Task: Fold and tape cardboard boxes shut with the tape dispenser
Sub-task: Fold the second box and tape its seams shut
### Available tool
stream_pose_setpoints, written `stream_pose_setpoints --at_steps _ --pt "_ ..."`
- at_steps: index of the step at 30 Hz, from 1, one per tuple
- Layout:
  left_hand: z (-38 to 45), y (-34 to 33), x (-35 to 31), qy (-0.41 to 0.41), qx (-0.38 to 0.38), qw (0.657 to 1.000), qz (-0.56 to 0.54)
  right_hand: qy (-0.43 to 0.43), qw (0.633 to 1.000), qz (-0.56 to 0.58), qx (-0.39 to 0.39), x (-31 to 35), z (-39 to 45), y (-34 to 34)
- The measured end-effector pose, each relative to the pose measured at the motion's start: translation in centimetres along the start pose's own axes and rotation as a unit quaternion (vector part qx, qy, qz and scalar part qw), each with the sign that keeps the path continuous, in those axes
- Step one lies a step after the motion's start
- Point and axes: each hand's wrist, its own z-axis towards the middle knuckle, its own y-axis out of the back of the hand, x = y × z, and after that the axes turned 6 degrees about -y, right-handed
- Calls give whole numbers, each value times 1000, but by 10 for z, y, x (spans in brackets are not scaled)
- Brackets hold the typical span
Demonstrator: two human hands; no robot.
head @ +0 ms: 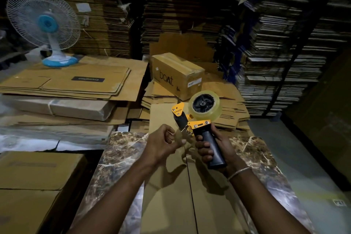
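Note:
My right hand (209,148) grips the black handle of a yellow tape dispenser (197,119), held upright above the box with its clear tape roll (206,104) at the top. My left hand (165,142) is just left of the dispenser's front end, and its thumb and fingertips pinch the loose end of the tape. Below both hands lies a brown cardboard box (171,195) on a marble-patterned table (117,157). Its two top flaps are folded down and meet along a dark centre seam.
A closed "boAt" box (176,76) sits on flat cardboard behind the table. Flattened cartons (66,83) are piled at the left with a blue-and-white fan (45,24) on them. Tall cardboard stacks fill the back wall, and another carton (38,186) stands at lower left.

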Motion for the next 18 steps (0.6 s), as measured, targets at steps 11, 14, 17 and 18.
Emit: stream_pose_setpoints --at_steps 11,14,17,18 --pt "18 -18 0 -22 -86 992 85 22 995 -16 -93 -2 -10 -22" --pt "22 -10 0 -72 -50 987 133 19 994 -20 -102 -4 -11 -24" --pt "26 -4 7 -100 -36 978 179 18 996 -9 -91 -7 -10 -21" --pt "28 -2 10 -108 -33 976 188 19 996 -8 -92 -8 -10 -21"
